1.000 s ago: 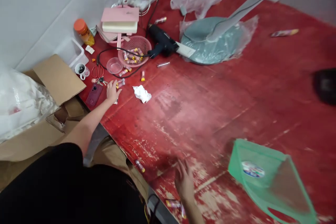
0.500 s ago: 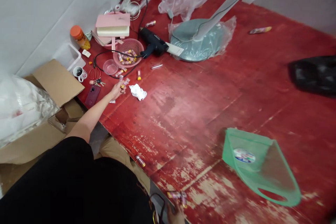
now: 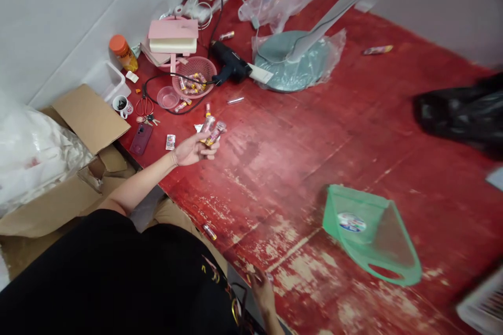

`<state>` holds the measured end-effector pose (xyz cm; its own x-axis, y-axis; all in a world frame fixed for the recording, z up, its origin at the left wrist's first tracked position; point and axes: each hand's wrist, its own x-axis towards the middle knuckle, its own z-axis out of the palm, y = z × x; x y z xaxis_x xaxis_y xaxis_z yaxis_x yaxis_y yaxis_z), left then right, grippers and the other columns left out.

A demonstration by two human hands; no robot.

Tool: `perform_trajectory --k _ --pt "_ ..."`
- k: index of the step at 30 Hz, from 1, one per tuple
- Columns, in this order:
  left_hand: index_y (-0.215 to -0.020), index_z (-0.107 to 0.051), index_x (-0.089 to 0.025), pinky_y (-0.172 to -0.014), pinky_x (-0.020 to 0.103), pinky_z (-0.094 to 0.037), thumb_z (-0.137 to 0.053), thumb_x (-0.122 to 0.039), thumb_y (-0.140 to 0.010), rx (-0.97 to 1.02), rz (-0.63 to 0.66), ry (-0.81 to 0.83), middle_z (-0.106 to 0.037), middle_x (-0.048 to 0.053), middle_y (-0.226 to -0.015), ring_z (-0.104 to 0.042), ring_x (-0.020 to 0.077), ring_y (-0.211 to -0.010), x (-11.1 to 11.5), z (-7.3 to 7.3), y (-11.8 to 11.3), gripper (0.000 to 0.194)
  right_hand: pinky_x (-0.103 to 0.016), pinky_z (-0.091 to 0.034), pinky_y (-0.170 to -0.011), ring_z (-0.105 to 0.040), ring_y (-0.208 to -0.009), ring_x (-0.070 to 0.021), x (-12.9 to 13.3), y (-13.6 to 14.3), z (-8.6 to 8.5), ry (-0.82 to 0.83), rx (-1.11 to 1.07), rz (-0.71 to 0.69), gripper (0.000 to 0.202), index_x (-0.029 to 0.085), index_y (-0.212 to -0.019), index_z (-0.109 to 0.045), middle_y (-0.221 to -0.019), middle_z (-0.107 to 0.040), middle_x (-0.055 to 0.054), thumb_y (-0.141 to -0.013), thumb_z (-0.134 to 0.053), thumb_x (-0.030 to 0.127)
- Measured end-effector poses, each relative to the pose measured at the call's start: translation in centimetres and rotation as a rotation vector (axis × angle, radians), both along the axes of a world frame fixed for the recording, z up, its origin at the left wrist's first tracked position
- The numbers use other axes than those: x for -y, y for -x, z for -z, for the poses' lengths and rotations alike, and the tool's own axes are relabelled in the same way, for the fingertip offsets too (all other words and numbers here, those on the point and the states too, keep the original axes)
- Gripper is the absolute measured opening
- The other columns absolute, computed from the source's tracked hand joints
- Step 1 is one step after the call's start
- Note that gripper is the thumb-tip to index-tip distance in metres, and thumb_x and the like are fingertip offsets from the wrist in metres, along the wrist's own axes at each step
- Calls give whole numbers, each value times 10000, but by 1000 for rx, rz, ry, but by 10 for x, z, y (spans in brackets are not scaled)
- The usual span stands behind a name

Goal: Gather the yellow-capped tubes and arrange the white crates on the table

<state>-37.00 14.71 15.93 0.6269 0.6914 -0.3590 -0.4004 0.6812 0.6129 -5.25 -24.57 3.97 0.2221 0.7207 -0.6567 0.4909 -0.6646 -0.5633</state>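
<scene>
Left hand (image 3: 192, 150) has moved right, away from the phone (image 3: 141, 138), since the earlier frame; right hand (image 3: 262, 291) is now drawn up onto the near edge of the worktop (image 3: 275, 167). Head view: the left grip is closed on two small tubes (image 3: 214, 134), held above the worktop and partly covering a crumpled tissue (image 3: 198, 128). The right grip has its fingers bent; its contents are largely hidden, so its state cannot be determined. A loose tube (image 3: 209, 232) lies along the edge between the hands. Another tube (image 3: 208, 110) is just beyond the left hand.

Surroundings: a pink basket (image 3: 207, 65) contains more tubes (image 3: 192, 82). A black cord (image 3: 157, 79) crosses the basket and loops around a shallow clear dish (image 3: 168, 97), obstructing the front of the basket. A heat gun (image 3: 231, 63) sits at its right side. Scissors (image 3: 144, 106) and keys (image 3: 151, 119) lie near the phone. A small packet (image 3: 170, 142) lies beside the left wrist. A green scoop (image 3: 365, 209) occupies the worktop at right, well apart from both hands.
</scene>
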Motion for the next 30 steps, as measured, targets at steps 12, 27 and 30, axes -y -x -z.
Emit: perform_trajectory --k 12,27,30 --pt "-1323 -527 -193 -1029 431 -524 -561 -309 -977 -522 259 -1062 -640 130 -1264 -634 241 -1176 75 -45 -82 366 -350 -626 -865 -696 -1020 -203 -230 88 -169 -783 -455 450 509 252 -1332 -610 -1227 -676 -105 -864 -728 414" --pt "-1191 -541 -220 -906 342 -532 -452 -370 -1040 -579 238 -1325 -614 79 -1057 -631 193 -999 97 -58 -113 231 -448 -564 -1006 -681 -1110 -236 -168 33 -182 -904 -386 556 477 280 -1302 -628 -1182 -699 -90 -850 -750 373" --pt "-1219 -561 -207 -930 341 -519 -409 -317 -1054 -599 180 -1299 -595 80 -1052 -614 185 -1011 103 -49 -117 250 -436 -590 -955 -705 -1037 -230 -156 24 -177 -863 -433 547 470 284 -1271 -650 -1148 -713 -86 -853 -737 480"
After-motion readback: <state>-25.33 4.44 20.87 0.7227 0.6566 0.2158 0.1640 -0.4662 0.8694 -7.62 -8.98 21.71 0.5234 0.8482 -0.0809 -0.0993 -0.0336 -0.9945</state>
